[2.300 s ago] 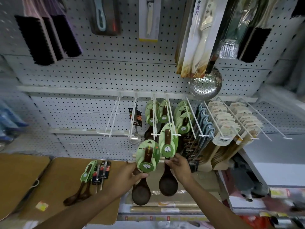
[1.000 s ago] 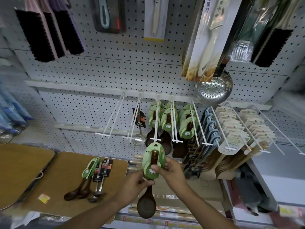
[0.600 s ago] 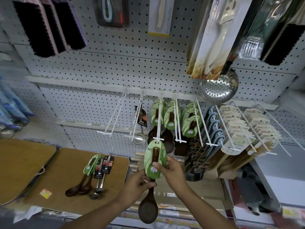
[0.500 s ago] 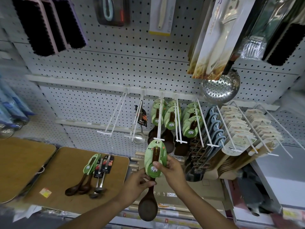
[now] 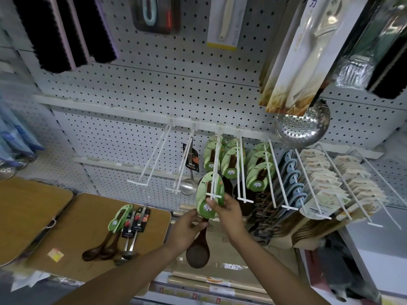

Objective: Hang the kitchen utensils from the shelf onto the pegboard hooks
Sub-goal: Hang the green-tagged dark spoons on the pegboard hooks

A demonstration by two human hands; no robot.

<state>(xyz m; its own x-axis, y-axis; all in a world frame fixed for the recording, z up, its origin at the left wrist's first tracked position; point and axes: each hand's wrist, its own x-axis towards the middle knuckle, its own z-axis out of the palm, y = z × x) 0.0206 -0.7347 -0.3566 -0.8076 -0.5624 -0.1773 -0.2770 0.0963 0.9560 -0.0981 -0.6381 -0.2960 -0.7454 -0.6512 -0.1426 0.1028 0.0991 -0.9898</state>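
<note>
A brown board [image 5: 66, 234] lies on the shelf. On it, toward its right edge, rest two dark wooden spoons [image 5: 103, 245] with green cards and two steel ladles [image 5: 130, 243]; a yellow sticker [image 5: 55, 254] sits near its front edge.

Wooden spoon [image 5: 197, 252]: dark matt wood, glossy green card sleeve. Pegboard [image 5: 176, 84]: white painted perforated metal, white wire hooks [image 5: 214, 168]. Skimmer [image 5: 302, 126] and ladle [image 5: 187, 187]: polished steel. Boards on the shelf [image 5: 88, 230]: smooth tan wood-look.

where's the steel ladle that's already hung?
Steel ladle hangs centre-left on the second hook from the left, just left of the green-carded spoon both hands hold.
</note>
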